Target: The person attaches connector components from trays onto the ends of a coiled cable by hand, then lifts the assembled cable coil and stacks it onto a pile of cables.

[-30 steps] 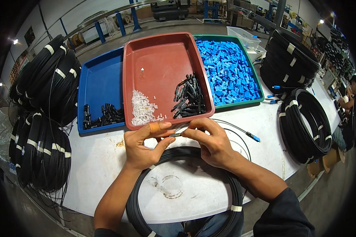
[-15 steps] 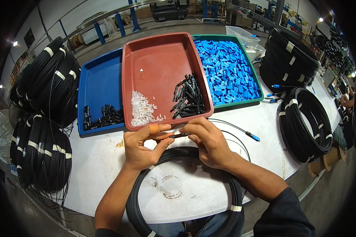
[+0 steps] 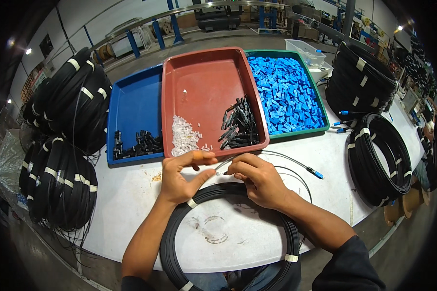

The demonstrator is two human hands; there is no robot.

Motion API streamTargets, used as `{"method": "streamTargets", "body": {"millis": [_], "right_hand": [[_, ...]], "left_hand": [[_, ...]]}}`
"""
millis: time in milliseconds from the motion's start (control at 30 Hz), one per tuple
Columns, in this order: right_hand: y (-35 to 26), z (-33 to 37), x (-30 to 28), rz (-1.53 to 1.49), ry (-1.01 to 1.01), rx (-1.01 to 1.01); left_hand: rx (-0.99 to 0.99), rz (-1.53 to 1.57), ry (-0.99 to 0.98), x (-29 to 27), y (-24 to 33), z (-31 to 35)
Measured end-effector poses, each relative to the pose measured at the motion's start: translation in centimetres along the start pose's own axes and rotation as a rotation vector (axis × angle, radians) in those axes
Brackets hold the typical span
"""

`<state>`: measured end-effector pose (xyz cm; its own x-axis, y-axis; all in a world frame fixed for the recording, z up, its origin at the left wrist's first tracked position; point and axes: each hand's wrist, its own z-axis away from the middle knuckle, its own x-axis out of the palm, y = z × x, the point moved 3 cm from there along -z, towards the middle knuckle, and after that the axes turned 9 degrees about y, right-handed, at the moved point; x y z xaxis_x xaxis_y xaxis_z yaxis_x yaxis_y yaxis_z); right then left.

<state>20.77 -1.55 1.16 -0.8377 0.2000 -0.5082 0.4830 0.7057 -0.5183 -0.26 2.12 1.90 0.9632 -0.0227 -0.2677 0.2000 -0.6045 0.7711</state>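
My right hand (image 3: 260, 178) pinches a small cable connector part (image 3: 222, 173), whose short pale or metallic tip pokes out toward the left; the rest is hidden by my fingers. Just left of that tip is my left hand (image 3: 178, 178), thumb and forefinger apart, with a tan band wrapped round one finger. I see nothing held in it. Below both hands a coil of black cable (image 3: 169, 242) lies over the table's front edge, bound with white tape. A cable end with a blue connector (image 3: 317, 174) rests on the table right of my right hand.
Behind my hands stand a blue tray (image 3: 136, 104) with black parts, a red tray (image 3: 206, 72) with clear and black pieces, and a green tray (image 3: 320, 130) full of blue connector housings. Black cable coils (image 3: 58, 184) stack at left; others (image 3: 379, 160) stand at right.
The black piece between my hands no longer shows there; a small pale tip shows instead. My left thumb and forefinger have parted from it. The whole view has shifted slightly.
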Motion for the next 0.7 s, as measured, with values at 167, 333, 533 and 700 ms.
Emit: {"method": "streamTargets", "body": {"millis": [167, 333, 533, 700], "right_hand": [[0.2, 0.0, 0.1, -0.038, -0.048, 0.011], [0.5, -0.1, 0.1, -0.114, -0.104, 0.063], [0.5, -0.2, 0.4, -0.196, -0.194, 0.060], [0.7, -0.3, 0.2, -0.244, -0.214, 0.119]], "left_hand": [[-0.027, -0.252, 0.311, -4.2, -1.7, -3.3], [0.030, -0.634, 0.030, -5.1, -1.5, -8.2], [0.065, -1.145, -0.666, -3.3, -2.0, -10.5], [0.386, -1.121, -0.552, -2.2, -4.7, -10.8]]}}
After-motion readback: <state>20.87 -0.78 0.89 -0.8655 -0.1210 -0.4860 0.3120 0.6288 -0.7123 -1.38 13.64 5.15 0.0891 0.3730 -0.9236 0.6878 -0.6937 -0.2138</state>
